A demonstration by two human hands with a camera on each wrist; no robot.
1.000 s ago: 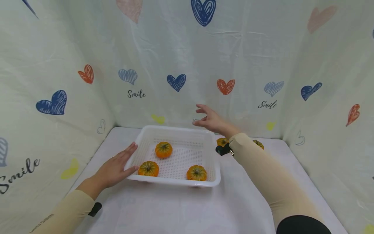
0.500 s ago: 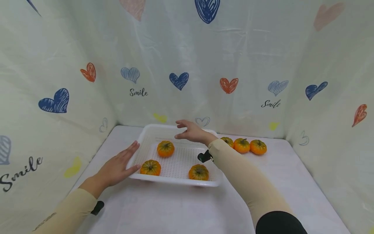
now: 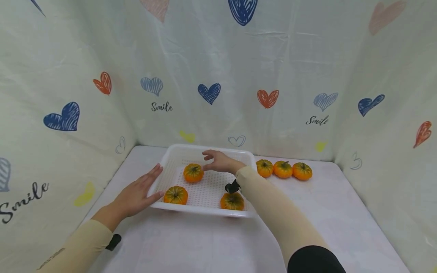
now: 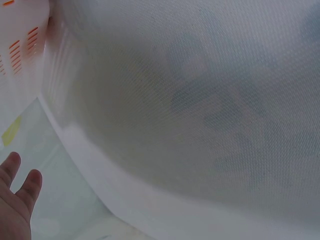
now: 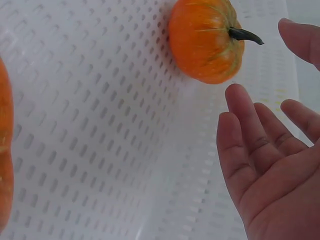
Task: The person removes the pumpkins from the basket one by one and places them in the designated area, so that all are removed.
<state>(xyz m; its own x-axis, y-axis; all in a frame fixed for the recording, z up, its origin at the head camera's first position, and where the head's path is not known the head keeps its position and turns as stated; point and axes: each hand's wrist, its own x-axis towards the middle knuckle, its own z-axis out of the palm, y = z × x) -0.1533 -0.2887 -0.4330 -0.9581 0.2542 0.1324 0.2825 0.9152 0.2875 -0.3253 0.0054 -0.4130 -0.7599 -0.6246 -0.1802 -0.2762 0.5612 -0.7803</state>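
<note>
Reaching over a white plastic basket [image 3: 205, 211], the right hand [image 3: 220, 161] sits at about 1 o'clock from the basket's centre, its grasp wide and unfilled — fingers reaching out, thumb well apart from them. Just beside the thumb tip, toward 10 o'clock inside the basket, lies the rear pumpkin [image 3: 193, 173], orange with a green-streaked top; the right-wrist view shows a gap between the fingertips and a dark-stemmed pumpkin. The front-left pumpkin [image 3: 175, 195] lies at 8 o'clock, near the left thumb. The front-right pumpkin [image 3: 233, 203] lies between 4 and 5 o'clock, its upper edge partly covered by a black wrist device [image 3: 233, 187]. At the basket's 9 o'clock side, the left hand [image 3: 140, 193] is spread wide — fingers straight, fingertips and thumb at the rim. Outside the basket, between 2 and 3 o'clock, a nearest pumpkin [image 3: 264, 168], a middle pumpkin [image 3: 282, 169] and an outermost pumpkin [image 3: 302, 171] form a close row on a white tabletop [image 3: 170, 242]. A heart-printed curtain [image 3: 205, 45] rises at 12 o'clock.
</note>
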